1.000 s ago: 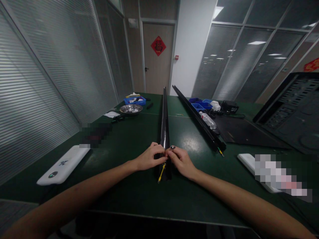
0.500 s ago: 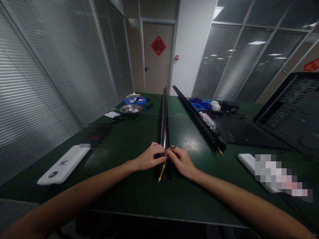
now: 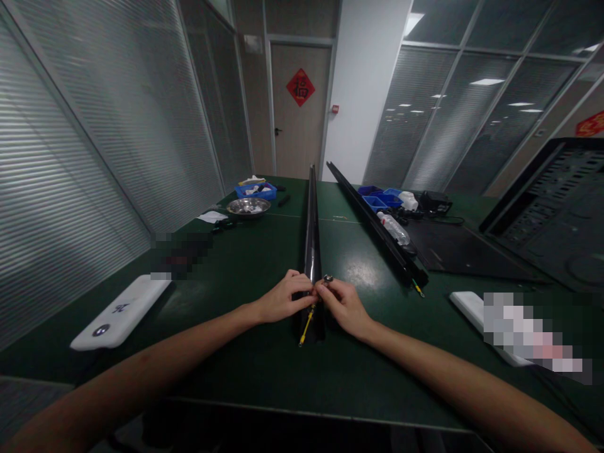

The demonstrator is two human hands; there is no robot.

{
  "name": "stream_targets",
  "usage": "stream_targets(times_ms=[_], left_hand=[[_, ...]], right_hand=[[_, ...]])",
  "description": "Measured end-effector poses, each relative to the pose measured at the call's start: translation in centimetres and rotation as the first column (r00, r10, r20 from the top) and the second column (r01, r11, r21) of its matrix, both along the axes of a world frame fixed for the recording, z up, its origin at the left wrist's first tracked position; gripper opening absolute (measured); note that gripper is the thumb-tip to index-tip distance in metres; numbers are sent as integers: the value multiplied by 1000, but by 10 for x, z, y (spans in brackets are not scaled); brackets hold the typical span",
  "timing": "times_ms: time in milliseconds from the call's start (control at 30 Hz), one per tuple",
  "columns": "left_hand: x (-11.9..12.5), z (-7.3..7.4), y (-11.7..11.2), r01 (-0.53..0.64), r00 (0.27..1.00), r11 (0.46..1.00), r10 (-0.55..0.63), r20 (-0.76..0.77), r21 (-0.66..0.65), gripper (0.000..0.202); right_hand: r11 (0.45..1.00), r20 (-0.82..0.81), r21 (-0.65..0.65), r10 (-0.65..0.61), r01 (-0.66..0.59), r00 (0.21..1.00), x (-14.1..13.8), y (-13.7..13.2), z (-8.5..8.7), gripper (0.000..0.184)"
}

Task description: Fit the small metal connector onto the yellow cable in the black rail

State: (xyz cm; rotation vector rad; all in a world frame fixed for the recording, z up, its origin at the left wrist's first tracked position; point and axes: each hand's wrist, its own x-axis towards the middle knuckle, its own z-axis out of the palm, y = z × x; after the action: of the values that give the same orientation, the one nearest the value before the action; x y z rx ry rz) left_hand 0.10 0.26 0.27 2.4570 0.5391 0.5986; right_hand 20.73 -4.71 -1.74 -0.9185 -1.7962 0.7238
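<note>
A long black metal channel [image 3: 311,233] lies lengthwise on the green table, its near end below my hands. My left hand [image 3: 285,296] bends over the channel with its fingertips pinched together. Touching those fingertips from the other side, my right hand [image 3: 344,305] is closed as well. A small shiny metal piece [image 3: 327,279] shows at the right hand's fingers; its kind is not clear. What the left fingertips pinch is hidden. From under the hands a yellow wire [image 3: 307,327] with a ring terminal runs toward me inside the channel.
A second black channel [image 3: 372,223] with a green-yellow wire [image 3: 418,288] lies to the right. White devices [image 3: 125,313] flank both sides. Farther off are a metal bowl [image 3: 248,207], blue bins [image 3: 382,200], a plastic bottle [image 3: 395,229] and a dark panel [image 3: 557,214].
</note>
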Motion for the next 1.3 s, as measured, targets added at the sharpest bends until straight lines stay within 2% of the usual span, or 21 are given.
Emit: stream_targets(times_ms=[467,833,1067,1300], left_hand=[[1,-3,1,-18,1000,999,18,4,33,19],[1,-2,-1,-38,999,999,38,10,29,21],[1,-2,0,-34,999,999,34,2,38,24],[0,-1,1,-2,1000,1000,2,-5,17,18]], right_hand=[[1000,22,14,4,-4,1000,-1,-3,6,36],[998,-5,-2,69,-69,998,1,-2,5,41],[997,24,48,56,-57,998,0,-3,9,39],[999,27,27,35,-36,999,0,-3,7,36]])
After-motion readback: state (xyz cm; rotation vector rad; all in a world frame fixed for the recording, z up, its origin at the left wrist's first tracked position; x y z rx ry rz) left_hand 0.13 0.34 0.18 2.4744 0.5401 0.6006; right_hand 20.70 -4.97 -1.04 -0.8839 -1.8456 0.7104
